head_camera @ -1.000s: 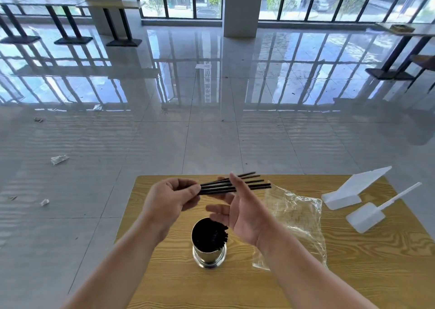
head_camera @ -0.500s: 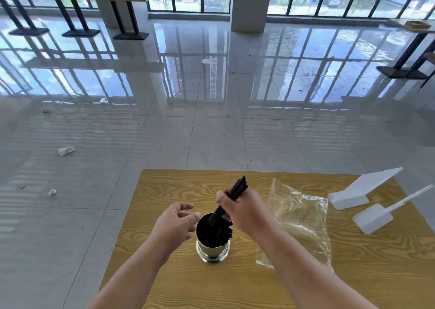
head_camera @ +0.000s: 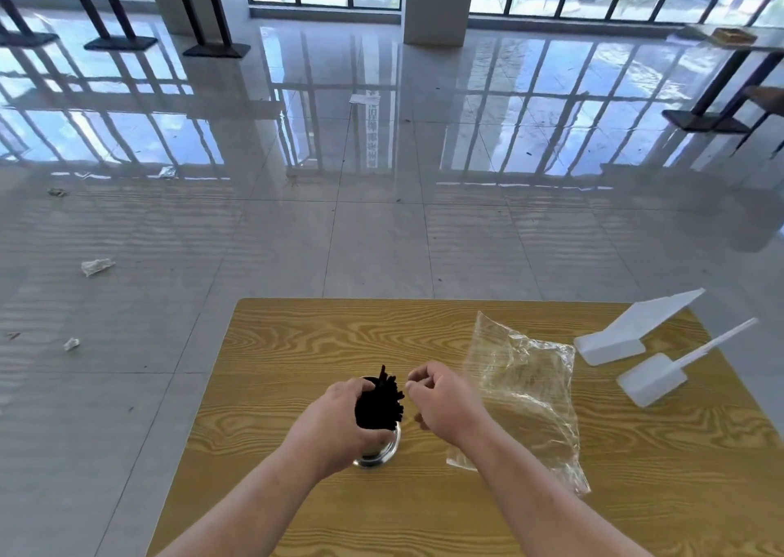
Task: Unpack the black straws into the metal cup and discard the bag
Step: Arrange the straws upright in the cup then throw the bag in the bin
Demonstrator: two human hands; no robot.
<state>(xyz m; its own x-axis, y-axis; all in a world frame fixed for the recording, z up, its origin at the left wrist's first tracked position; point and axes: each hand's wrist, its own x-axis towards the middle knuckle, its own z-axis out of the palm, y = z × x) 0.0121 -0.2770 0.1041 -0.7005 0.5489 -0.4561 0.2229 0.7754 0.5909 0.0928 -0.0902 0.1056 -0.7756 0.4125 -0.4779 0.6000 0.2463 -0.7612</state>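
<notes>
A bundle of black straws stands in the metal cup on the wooden table. My left hand is wrapped around the cup's left side and hides most of it. My right hand hovers just right of the straw tips with its fingers curled and nothing in them. The clear plastic bag lies flat and crumpled on the table to the right of my right hand, with no straws visible in it.
Two white plastic pieces lie at the table's right end: a wedge-shaped stand and a flat scoop with a long handle. Scraps of litter lie on the glossy tiled floor to the left.
My right hand lowered the last straws into the cup and let them go. My left hand moved from beside the cup to gripping it.
</notes>
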